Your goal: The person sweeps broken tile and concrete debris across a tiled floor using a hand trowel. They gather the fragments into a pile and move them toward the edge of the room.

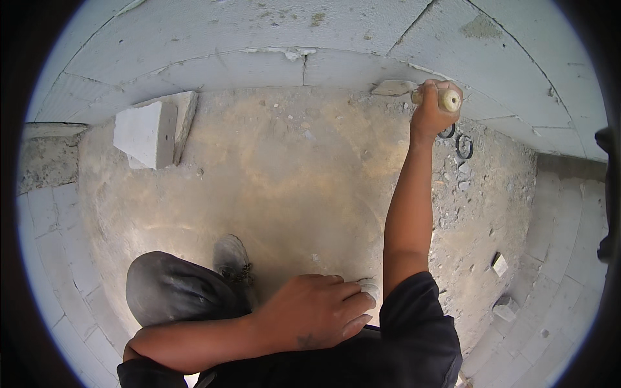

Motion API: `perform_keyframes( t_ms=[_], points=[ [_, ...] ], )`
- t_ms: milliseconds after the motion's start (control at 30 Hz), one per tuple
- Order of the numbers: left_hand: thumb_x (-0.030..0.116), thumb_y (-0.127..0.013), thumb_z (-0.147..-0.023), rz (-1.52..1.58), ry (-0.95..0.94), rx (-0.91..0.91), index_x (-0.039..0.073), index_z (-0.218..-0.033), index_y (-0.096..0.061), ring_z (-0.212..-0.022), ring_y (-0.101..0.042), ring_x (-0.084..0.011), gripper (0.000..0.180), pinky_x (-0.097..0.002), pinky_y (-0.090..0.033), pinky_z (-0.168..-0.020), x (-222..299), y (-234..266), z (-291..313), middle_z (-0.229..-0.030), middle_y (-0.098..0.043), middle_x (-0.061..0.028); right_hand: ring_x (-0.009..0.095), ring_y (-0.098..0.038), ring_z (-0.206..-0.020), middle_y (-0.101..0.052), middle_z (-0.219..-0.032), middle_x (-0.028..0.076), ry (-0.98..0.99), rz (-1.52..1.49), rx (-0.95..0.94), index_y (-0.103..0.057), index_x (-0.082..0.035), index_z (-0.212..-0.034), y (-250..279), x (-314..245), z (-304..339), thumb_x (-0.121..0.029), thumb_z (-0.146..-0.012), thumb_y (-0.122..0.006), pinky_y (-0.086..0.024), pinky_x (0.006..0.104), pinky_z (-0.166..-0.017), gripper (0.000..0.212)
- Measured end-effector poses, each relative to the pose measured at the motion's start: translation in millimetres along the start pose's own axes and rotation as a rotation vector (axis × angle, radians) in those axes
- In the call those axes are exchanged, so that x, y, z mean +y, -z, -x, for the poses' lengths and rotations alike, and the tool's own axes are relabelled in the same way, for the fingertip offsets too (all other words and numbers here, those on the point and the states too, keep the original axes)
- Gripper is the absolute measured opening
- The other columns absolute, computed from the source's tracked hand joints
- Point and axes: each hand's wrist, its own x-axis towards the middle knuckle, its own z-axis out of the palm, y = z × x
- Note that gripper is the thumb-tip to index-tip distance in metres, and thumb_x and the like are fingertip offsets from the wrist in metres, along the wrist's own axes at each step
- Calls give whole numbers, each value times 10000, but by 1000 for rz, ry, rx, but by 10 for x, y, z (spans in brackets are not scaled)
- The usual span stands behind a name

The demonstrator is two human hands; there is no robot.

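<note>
My right hand [438, 113] is wrapped round the pale, round-ended handle of a trowel [451, 100], with my arm stretched far forward. Its flat grey blade [393, 87] points left, close to the foot of the far block wall [259, 68]. Across my body lies my left hand [323, 307], back upward, its fingers bent and close together. What is under those fingers, if anything, is hidden. Beyond the left hand, part of a dusty shoe [369, 288] shows.
Broken pale blocks [143, 132] lean at the far left. Black rings [464, 146] and rubble lie near my right forearm. Block fragments [499, 264] sit at right, by the side wall [550, 252]. My bent knee [174, 288] and other shoe [231, 255] are at lower left on the dusty floor [284, 174].
</note>
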Motion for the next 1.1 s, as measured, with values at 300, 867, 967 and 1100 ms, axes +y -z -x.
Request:
perform_keyframes(
  t_ms=[300, 867, 967, 1100],
  points=[
    [267, -764, -834, -13, -37, -12, 138, -995, -695, -718, -679, -188, 217, -312, -564, -654, 126, -100, 114, -812, -669, -3, 240, -642, -704, -623, -781, 126, 125, -140, 254, -539, -36, -923, 908, -442, 1020, 22, -816, -598, -580, 463, -776, 135],
    [264, -774, -828, -40, 15, 24, 135, -1019, -679, -718, -681, -205, 250, -329, -565, -643, 54, -22, 29, -825, -671, -17, 139, -629, -670, -669, -795, 80, 76, -84, 248, -590, -22, -898, -176, 155, -10, 30, -778, -690, -531, 288, -637, 165],
    [262, -776, -826, -38, -15, 5, 131, -1025, -680, -721, -682, -203, 256, -333, -566, -644, 82, -70, 113, -821, -668, -16, 137, -625, -623, -666, -762, 58, -63, 156, 45, -592, -26, -831, -58, 30, -361, 18, -751, -695, -506, 285, -569, 138],
    [257, -775, -828, -86, -70, -36, 126, -1027, -684, -731, -685, -199, 255, -334, -567, -652, 161, -104, 193, -817, -668, -10, 149, -622, -574, -663, -730, 50, -74, 166, 100, -591, -30, -790, -93, -278, -314, 14, -742, -684, -497, 284, -555, 113]
  ],
)
